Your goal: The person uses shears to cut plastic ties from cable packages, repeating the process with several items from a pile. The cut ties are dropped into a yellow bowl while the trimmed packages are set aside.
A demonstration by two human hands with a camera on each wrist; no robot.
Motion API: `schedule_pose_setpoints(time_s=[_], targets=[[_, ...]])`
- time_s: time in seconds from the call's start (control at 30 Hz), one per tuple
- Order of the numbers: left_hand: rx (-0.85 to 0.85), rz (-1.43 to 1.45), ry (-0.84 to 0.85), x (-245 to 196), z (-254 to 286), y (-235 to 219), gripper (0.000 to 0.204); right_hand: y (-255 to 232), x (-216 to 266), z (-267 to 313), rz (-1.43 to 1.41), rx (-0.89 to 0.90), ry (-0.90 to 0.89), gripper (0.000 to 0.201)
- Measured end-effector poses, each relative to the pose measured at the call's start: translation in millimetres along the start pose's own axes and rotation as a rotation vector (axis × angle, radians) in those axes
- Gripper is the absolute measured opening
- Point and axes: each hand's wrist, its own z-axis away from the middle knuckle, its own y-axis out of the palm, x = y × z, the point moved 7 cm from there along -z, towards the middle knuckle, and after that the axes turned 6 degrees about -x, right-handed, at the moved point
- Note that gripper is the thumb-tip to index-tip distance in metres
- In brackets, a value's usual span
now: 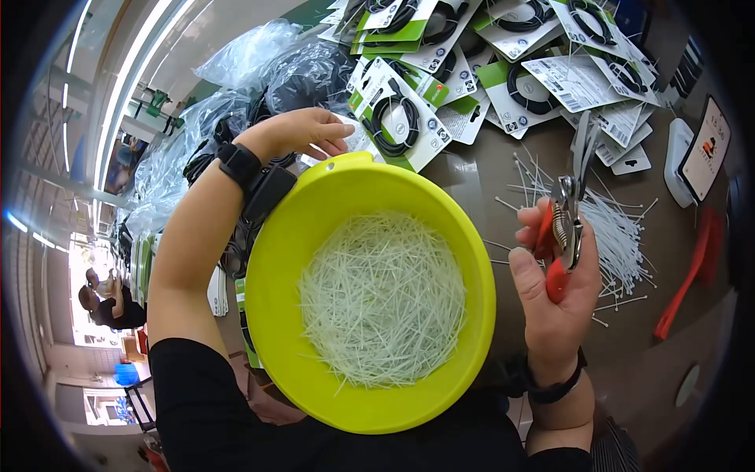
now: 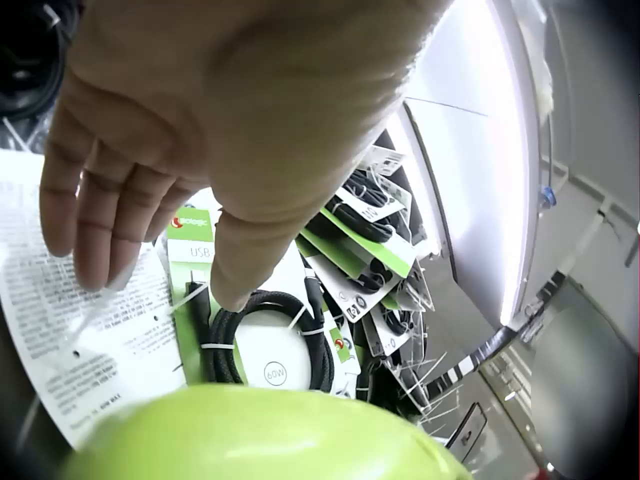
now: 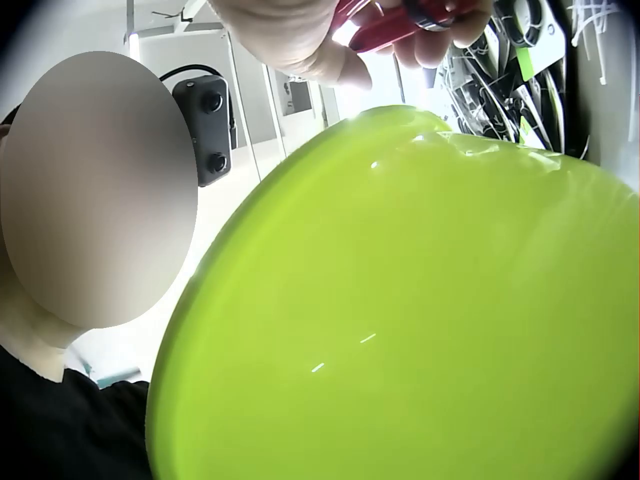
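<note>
Bowl [image 1: 275,259] between hands; cable pack [image 1: 397,118] beside left hand [image 1: 303,134].

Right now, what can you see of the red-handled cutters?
The cutters are small snips with red, plastic-looking handles, a coiled metal spring between them and silvery blades pointing up and away. The right hand grips the handles, holding them just right of the yellow bowl, above loose white cable ties on the table.

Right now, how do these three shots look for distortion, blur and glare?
Head view: strong fisheye curve, dark vignette at the corners, sharp on the round yellow-green plastic bowl. Left wrist view: the left hand fills the frame, soft; a bright washed-out strip at right. Right wrist view: bowl wall blurred, small specks of glare.
</note>
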Motion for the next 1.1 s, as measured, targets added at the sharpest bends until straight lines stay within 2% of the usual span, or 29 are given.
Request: schedule_pose_setpoints(time_s=[0.03,0.1,0.23,0.27,0.37,0.53,0.67,0.77,0.8,0.9,0.93,1.03,1.1], targets=[[0.046,0.126,-0.015,3.8,-5.9,4.9,0.046,0.0,-2.5,-0.4,-0.066,-0.008,0.072,0.048],[0.137,0.376,-0.044,10.4,-17.9,14.5,0.043,-1.1,-2.0,0.2,-0.055,-0.003,0.062,0.048],[0.286,0.562,-0.002,6.6,-32.7,22.7,0.045,0.8,1.2,5.0,-0.006,0.009,0.024,0.049],[0.294,0.554,0.001,2.2,-33.6,24.3,0.045,1.8,0.9,5.7,0.006,0.017,0.005,0.050],[0.171,0.455,0.111,-17.6,-30.6,21.0,0.043,3.6,5.5,5.7,0.033,0.032,-0.033,0.051],[0.252,0.458,0.156,-50.0,-15.4,32.4,0.049,7.7,11.8,8.2,0.080,0.050,-0.105,0.054],[0.158,0.334,0.276,-61.3,-17.5,25.2,0.052,8.4,10.0,10.6,0.074,0.039,-0.168,0.056],[-0.153,0.418,0.364,-58.4,-15.8,-2.7,0.059,8.6,9.2,12.6,0.071,0.035,-0.192,0.057],[-0.157,0.418,0.362,-53.9,-17.1,-5.1,0.059,8.9,8.9,12.7,0.079,0.035,-0.192,0.057],[-0.301,0.269,0.590,-55.1,-17.5,-22.2,0.073,10.2,7.9,12.8,0.084,0.034,-0.192,0.058],[-0.304,0.268,0.591,-54.9,-13.9,-21.4,0.073,10.5,7.6,13.9,0.086,0.029,-0.189,0.058],[-0.075,-0.131,0.454,-50.0,-12.3,9.9,0.076,12.2,10.6,14.4,0.104,0.052,-0.182,0.054],[-0.047,-0.143,0.440,-42.7,-20.4,13.8,0.083,15.6,12.5,15.1,0.137,0.100,-0.174,0.048]])
